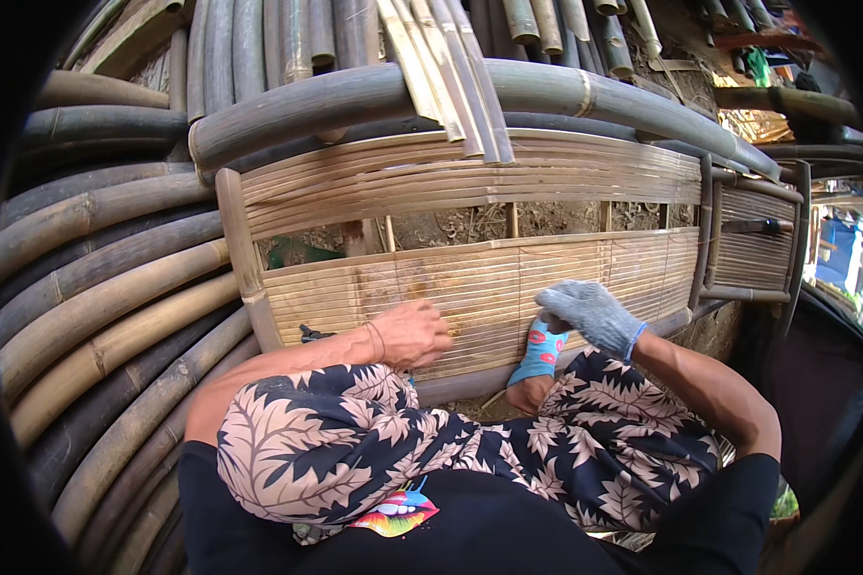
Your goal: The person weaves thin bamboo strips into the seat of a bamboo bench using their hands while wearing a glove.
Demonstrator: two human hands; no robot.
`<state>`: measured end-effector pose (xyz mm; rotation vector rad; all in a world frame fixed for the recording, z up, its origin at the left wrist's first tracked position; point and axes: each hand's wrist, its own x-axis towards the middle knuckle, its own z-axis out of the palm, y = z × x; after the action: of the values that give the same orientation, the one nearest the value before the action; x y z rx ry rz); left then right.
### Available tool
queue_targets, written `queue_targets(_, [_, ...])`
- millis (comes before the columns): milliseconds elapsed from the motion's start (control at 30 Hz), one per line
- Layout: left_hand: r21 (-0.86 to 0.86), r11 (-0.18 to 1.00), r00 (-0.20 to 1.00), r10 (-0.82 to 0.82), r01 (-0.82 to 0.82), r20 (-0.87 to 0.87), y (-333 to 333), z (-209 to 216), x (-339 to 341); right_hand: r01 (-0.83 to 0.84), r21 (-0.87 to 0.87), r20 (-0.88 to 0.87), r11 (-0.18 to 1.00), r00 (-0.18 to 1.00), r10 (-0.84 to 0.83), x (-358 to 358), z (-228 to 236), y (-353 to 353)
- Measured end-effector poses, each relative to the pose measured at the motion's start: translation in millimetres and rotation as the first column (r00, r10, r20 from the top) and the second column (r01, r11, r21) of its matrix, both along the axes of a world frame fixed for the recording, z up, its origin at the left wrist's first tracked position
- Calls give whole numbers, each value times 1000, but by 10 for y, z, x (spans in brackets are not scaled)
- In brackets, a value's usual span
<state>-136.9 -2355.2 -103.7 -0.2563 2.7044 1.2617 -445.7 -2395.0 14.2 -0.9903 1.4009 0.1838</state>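
Note:
Before me lies a bamboo bench [633, 259] with a surface of thin split slats. My bare left hand [412, 333] is just over the slats left of centre, its fingers curled closed; what they hold, if anything, is hidden. A grey knitted glove with a blue cuff covers my right hand [590, 311]. Its fingers are pressed together above my foot in a blue patterned sock [539, 353], which is on the slats; I cannot make out anything in them. Beside my left forearm, a small black tool [314, 333] rests on the slats, partly hidden.
Thick bamboo poles [115, 259] are stacked along the left, more behind the bench. Several split bamboo strips [451, 81] lie across the thick curved rail [355, 101]. A dark-handled tool [758, 226] lies on a smaller slatted frame [753, 259] at the right.

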Motion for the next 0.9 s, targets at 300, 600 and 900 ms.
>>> queue_targets(300, [-43, 991, 988, -124, 128, 97, -373, 571, 135, -663, -663, -666, 348, 734, 132, -613, -958, 218])
queue_targets(600, [-316, 877, 930, 363, -362, -57, -869, -38, -999, -704, -607, -677, 369, 701, 225, -88, -1284, 31])
queue_targets(900, [-65, 353, 358, 930, -933, -86, -645, -345, -1620, 91, -536, 47, 839, 996, -78, -765, 190, 236])
